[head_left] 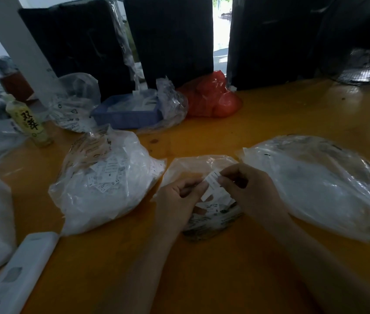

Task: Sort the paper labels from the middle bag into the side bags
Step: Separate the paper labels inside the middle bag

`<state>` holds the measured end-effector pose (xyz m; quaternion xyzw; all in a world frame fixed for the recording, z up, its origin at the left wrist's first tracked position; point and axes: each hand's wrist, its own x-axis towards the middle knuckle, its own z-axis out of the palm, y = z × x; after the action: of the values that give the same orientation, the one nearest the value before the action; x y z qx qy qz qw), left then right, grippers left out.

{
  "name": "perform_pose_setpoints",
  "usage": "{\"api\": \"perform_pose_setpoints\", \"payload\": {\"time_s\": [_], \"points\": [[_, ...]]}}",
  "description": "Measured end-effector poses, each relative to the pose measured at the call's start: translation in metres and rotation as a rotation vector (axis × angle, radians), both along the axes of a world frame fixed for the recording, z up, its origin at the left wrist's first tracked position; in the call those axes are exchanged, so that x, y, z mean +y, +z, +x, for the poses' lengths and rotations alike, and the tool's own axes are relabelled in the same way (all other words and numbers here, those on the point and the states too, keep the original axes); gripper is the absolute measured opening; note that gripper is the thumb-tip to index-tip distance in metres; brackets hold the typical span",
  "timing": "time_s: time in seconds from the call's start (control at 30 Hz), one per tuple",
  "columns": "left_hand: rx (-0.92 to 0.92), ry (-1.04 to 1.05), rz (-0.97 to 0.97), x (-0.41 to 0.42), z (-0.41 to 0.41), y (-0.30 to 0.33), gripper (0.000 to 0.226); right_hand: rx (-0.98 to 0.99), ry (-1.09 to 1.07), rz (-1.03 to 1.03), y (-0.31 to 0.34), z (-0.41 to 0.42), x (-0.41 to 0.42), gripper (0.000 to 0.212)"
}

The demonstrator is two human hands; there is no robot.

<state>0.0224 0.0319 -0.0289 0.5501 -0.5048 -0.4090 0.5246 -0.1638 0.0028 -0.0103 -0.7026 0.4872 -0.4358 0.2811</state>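
A small strip of paper labels (212,185) is pinched between both hands above the middle bag (202,168). The left hand (179,200) has its fingers curled, with the thumb and forefinger closed on the strip's lower left part; the right hand (247,191) is likewise curled, its fingertips closed on the strip's upper right edge. The two grips sit almost touching, with only the strip between them.

Directly beneath the grip, more labels (211,208) can be seen in the mouth of the middle bag, which is crumpled and lies on the yellow table (270,114). To the left of the grip, just beside the middle bag, the left bag (102,189) is found, bulging and showing loose labels through its clear plastic. To the right of the grip, the right bag (319,184) is spread flatter, its near edge close to the right wrist. Bare tabletop is left between the forearms and toward the near edge, and a broad open stretch lies beyond the bags.

The held strip is white, printed with fine dark text that cannot be read, and it is tilted from lower left to upper right. One of the labels below the grip is marked with an "S".

Farther from the grip, a blue tray (129,116), a red bag (213,98) and a bottle (30,123) are set at the table's back.
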Motion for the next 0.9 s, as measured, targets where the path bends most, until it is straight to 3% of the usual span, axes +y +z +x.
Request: {"api": "perform_pose_setpoints", "payload": {"time_s": [0.27, 0.63, 0.9], "points": [[0.038, 0.003, 0.026, 0.001, 0.000, 0.003, 0.021, -0.056, 0.030, 0.055, -0.001, 0.001, 0.001, 0.019], [0.096, 0.005, 0.024, 0.003, 0.000, 0.010, 0.009, -0.085, 0.072, 0.027, 0.000, 0.006, 0.006, 0.003], [0.045, 0.023, 0.034, 0.002, 0.000, 0.009, 0.016, -0.040, 0.102, 0.004, 0.004, 0.008, 0.008, 0.003]]}}
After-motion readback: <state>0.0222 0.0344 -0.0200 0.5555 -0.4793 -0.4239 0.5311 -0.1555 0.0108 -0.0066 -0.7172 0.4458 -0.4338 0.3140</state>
